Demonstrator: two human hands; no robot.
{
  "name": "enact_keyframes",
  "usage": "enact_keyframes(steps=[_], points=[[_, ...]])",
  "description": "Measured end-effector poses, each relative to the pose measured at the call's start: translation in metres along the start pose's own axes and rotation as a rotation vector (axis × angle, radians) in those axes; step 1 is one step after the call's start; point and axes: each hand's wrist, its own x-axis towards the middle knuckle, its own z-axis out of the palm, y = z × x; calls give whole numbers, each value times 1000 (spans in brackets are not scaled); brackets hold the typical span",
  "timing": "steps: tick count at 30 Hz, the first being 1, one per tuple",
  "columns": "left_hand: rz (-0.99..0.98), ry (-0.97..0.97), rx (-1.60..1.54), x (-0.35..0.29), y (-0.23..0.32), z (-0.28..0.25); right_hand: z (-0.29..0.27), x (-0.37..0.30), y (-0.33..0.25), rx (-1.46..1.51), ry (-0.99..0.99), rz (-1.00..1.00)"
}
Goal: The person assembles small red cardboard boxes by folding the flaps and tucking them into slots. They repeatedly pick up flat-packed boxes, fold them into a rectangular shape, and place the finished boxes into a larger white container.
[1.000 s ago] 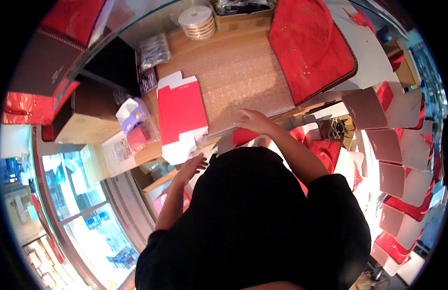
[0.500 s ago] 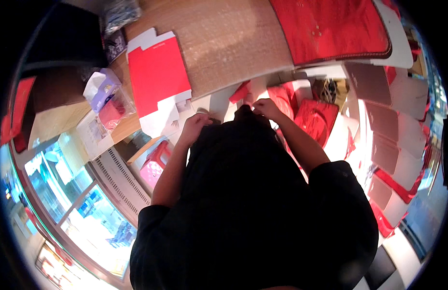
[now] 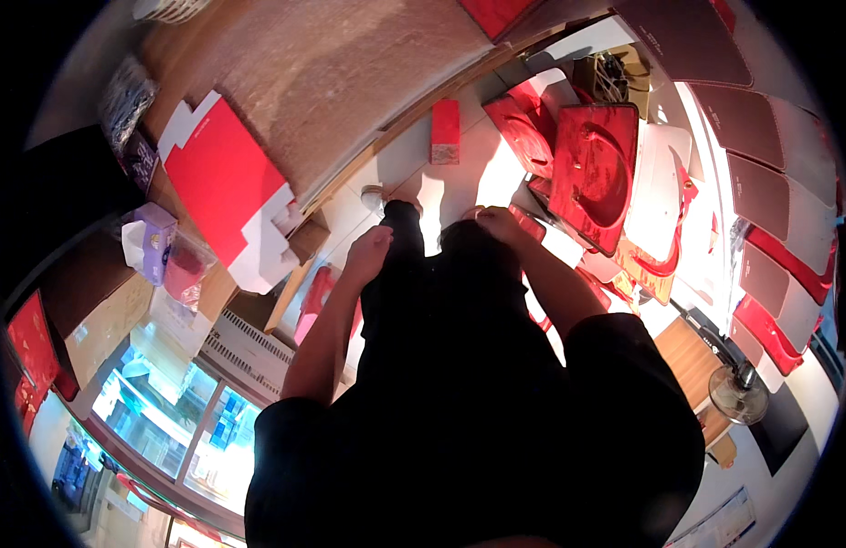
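My left hand (image 3: 370,251) is beside my dark trousers with its fingers curled in; nothing shows in it. My right hand (image 3: 502,225) rests against the other trouser leg, fingers bent. Its fingertips are partly hidden, so what they hold, if anything, cannot be made out. On the pale floor ahead lies a small red block-shaped thing (image 3: 446,131), apart from both hands. Nearest my right hand, to its right, is a red handbag (image 3: 578,196) with a curved handle, among other red and white bags.
A brown table (image 3: 332,82) spans the upper left, with a flat red-and-white carton (image 3: 224,183) and a purple tissue pack (image 3: 151,245). Rows of brown and white stitched panels (image 3: 729,119) line the right. A small round clear-faced device (image 3: 739,393) stands lower right.
The view has swung, uncovering more floor and bags. My left hand has moved lower, and the right stays by the leg. The red block-shaped thing now shows whole.
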Motion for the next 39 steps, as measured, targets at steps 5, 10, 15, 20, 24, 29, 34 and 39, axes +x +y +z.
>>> enact_keyframes(steps=[5,10,15,20,24,29,34,39], points=[[42,-60,161,20,-44,62,34,44,60,-155,120,-250],[-10,-273,390,46,-20,128,56,44,87,199,182,-142],[77,-507,698,123,-38,173,78,61,150,154,199,30],[48,-462,879,231,-71,190,97,111,208,324,44,192],[-49,-365,971,328,-113,199,84,176,235,353,16,234],[-195,-159,685,412,-156,204,58,284,239,249,122,94],[-326,93,264,480,-208,211,37,348,220,326,61,75],[-348,72,-9,503,-228,217,79,412,253,437,240,-11]])
